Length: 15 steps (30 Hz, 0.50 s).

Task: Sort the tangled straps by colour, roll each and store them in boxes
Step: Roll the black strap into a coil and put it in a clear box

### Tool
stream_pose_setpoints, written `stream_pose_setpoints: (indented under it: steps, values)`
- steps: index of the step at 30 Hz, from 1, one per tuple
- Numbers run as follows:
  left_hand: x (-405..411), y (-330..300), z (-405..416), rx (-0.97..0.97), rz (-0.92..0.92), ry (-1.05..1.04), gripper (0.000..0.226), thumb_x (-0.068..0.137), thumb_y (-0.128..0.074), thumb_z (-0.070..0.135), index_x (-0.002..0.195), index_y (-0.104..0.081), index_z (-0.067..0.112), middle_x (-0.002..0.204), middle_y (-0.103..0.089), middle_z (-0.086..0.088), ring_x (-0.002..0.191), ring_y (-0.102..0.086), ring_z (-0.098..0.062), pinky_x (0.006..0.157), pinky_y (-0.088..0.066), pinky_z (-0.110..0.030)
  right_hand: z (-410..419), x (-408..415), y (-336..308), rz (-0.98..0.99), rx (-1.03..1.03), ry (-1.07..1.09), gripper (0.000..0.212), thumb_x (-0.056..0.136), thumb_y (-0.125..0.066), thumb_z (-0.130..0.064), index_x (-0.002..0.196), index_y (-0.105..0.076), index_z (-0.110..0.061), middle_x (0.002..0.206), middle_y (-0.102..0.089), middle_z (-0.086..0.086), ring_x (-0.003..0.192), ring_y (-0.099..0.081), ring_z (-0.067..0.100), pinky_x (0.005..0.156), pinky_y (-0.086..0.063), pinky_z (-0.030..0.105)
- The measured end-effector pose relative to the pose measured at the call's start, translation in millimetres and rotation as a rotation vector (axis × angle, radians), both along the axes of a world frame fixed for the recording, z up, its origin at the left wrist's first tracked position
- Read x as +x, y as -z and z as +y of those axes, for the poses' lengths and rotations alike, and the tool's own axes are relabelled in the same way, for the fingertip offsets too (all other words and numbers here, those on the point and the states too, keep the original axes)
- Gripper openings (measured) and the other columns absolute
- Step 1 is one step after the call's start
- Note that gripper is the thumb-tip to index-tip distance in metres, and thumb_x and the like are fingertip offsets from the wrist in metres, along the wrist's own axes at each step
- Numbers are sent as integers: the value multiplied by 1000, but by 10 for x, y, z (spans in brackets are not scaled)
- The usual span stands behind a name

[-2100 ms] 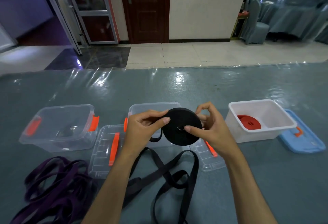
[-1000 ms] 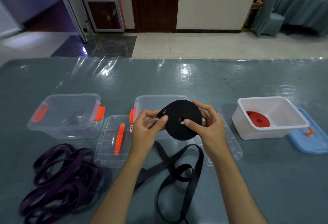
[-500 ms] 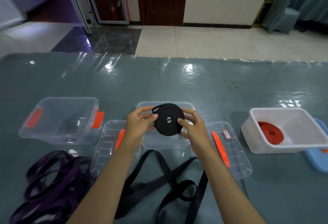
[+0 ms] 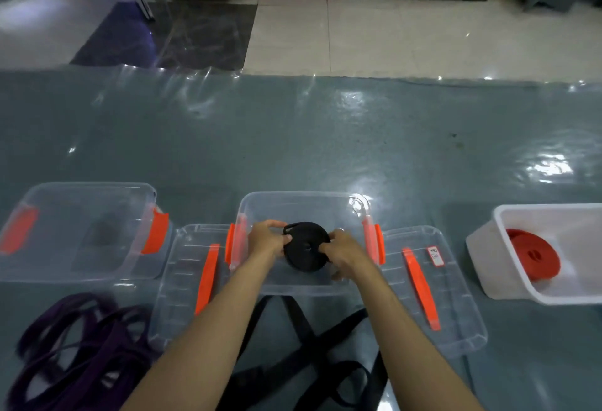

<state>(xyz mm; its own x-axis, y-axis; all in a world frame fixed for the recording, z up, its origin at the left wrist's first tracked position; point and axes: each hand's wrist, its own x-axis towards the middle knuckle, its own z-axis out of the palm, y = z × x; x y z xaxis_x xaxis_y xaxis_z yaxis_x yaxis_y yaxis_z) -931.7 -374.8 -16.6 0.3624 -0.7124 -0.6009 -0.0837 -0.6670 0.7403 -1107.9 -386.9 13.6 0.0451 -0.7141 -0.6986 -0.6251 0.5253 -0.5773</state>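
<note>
Two hands held the black roll [image 4: 306, 249] between them, inside the mouth of the middle box [image 4: 304, 202]. The left hand [image 4: 266, 243] pinched the roll's left edge, the right hand [image 4: 342, 252] gripped its right edge, and neither was clearly nearer. The roll lay almost flat, its face tipped toward the camera, low over the box floor; whether it touched the floor could not be told. Both forearms reached forward over the near wall, above the loose black strap [image 4: 306, 329] on the table [image 4: 293, 137]. Judging from this, letting go looked like the coming move
</note>
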Motion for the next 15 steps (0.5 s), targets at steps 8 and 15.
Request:
stream_pose_setpoints:
  steps: [8, 15]
  values:
    - [-30, 346, -146, 84, -279, 96, 33, 82, -79, -1, 112, -75, 13, 112, -76, -15, 108, -71, -31, 86, -56, -31, -175, 130, 433, 85, -13, -104, 27, 93, -58, -7, 113, -70, 6, 113, -70, 26, 109, -67, 39, 94, -55, 42]
    - [6, 287, -164, 85, -423, 229, 29, 89, -69, 2, 117, -65, 6, 116, -72, -17, 113, -67, -34, 87, -48, -33, -107, 135, 173, 223, -237, -152, 45, 94, -58, -14, 138, -59, -4, 137, -63, 21, 127, -60, 38, 104, -49, 42]
